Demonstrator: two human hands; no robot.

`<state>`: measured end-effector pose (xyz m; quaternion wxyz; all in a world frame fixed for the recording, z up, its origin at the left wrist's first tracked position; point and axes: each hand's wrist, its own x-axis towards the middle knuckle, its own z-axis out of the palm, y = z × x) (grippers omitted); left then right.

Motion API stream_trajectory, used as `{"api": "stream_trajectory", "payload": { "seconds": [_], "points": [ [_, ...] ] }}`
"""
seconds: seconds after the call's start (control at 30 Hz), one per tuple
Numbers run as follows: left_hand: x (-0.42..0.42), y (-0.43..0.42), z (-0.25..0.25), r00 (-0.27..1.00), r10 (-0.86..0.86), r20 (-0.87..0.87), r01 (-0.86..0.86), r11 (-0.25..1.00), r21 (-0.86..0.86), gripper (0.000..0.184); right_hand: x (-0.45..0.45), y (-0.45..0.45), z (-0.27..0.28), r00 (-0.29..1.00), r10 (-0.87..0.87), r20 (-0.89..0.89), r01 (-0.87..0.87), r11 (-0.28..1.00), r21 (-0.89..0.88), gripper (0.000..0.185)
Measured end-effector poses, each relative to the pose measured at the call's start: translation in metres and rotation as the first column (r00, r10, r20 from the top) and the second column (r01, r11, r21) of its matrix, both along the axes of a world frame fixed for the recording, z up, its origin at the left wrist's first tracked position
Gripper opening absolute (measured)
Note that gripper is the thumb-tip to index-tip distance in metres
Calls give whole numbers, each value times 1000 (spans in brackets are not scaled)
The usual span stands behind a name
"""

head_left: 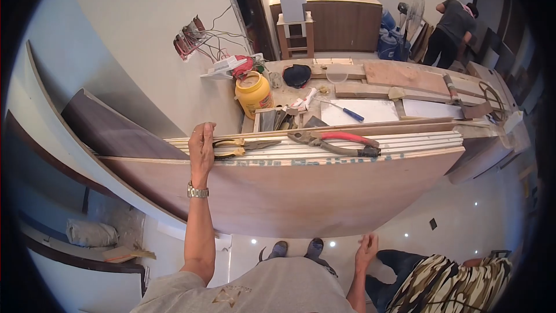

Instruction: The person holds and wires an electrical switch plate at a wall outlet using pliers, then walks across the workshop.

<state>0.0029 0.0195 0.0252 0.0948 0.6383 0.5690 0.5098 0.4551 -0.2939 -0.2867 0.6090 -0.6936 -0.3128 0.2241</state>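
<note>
My left hand (201, 142), with a metal watch (197, 190) on the wrist, grips across the top edges of a stack of upright plywood boards (324, 197). Right beside it, long-nose pliers (246, 146) with yellow and black handles lie on the board edges. Farther right on the same edges rests a larger pair of pliers (336, 141), one handle red and the other dark. Low in front of my body, my right hand (366, 248) hangs apart from the boards, its fingers loosely bent and nothing visible in it.
Behind the boards, a worktable holds a yellow tub (255, 94), a blue-handled screwdriver (353, 114), a dark cap (296, 75) and wood strips (399, 74). Loose wires (205, 37) hang from the wall. A person in camouflage (446, 284) is close at right; another person (454, 29) bends over farther back.
</note>
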Motion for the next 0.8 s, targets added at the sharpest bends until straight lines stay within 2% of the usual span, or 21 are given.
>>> {"api": "stream_trajectory", "payload": {
  "seconds": [0.03, 0.1, 0.13, 0.2, 0.23, 0.3, 0.33, 0.4, 0.47, 0.53, 0.6, 0.63, 0.8],
  "points": [
    [1, -1, 0, 1000, 15, -5, -15, 1000, 3, 46, 4, 22, 34, 995, 72, 67, -75, 996, 42, 17],
    [5, -2, -2, 999, 34, -12, -34, 999, -1, 47, 5, 63, 83, 961, 90, 261, -127, 984, 128, 18],
    [6, -2, -2, 999, 36, -2, -36, 999, 23, 48, 3, 80, 114, 961, 96, 258, -132, 983, 125, 18],
    [6, -2, -2, 999, 43, 5, -44, 998, 43, 49, -3, 108, 175, 845, 171, 507, -340, 904, 261, 24],
    [7, -2, -2, 999, 46, 5, -47, 998, 41, 49, -6, 122, 196, 845, 176, 506, -344, 902, 259, 24],
    [6, -2, -2, 999, 53, 5, -53, 998, 41, 49, -12, 149, 229, 731, 48, 681, -427, 811, 401, 30],
    [6, -2, -2, 999, 52, 8, -53, 998, 23, 49, -14, 160, 246, 731, 52, 681, -431, 809, 401, 30],
    [4, -2, -2, 998, 58, 13, -58, 998, 9, 50, -16, 179, 279, 604, -14, 797, -478, 794, 377, 33],
    [3, -1, -4, 998, 53, 14, -54, 998, 27, 50, -18, 196, 317, 559, -3, 829, -471, 822, 321, 35],
    [2, 0, -4, 998, 50, 23, -51, 998, 33, 50, -17, 212, 334, 508, 2, 861, -456, 849, 267, 38],
    [1, -1, -5, 998, 52, 30, -53, 998, 36, 50, -10, 223, 339, 429, 135, 893, -391, 919, 48, 42],
    [2, -3, -3, 998, 55, 26, -56, 998, 32, 50, -7, 229, 329, 466, 217, 858, -399, 917, -15, 44],
    [3, -3, -2, 999, 52, 2, -52, 999, 15, 49, -7, 244, 298, 426, 118, 897, -351, 935, 43, 42]
  ]
}}
